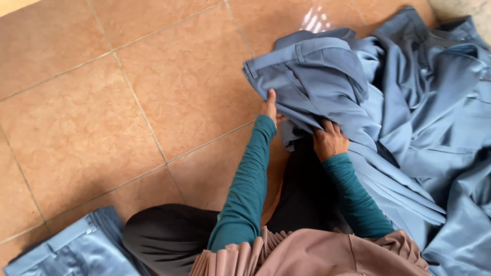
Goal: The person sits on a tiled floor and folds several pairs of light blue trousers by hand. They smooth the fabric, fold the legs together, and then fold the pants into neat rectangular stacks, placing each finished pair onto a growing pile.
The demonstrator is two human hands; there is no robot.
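Gripping blue trousers (307,76), both hands, tiled floor (128,102)

Long teal sleeves (245,189), black trousers (169,232), and a pleated mauve garment (307,253).

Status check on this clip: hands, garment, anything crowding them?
Left hand and right hand both gripping blue-grey fabric trousers. Heap of matching garments alongside. Folded blue-grey trousers apart on tiled floor.

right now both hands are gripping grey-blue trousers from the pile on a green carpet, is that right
Not quite. Both the left hand and the right hand do grip grey-blue trousers from the pile, but the head view shows an orange-brown tiled floor, not a green carpet.
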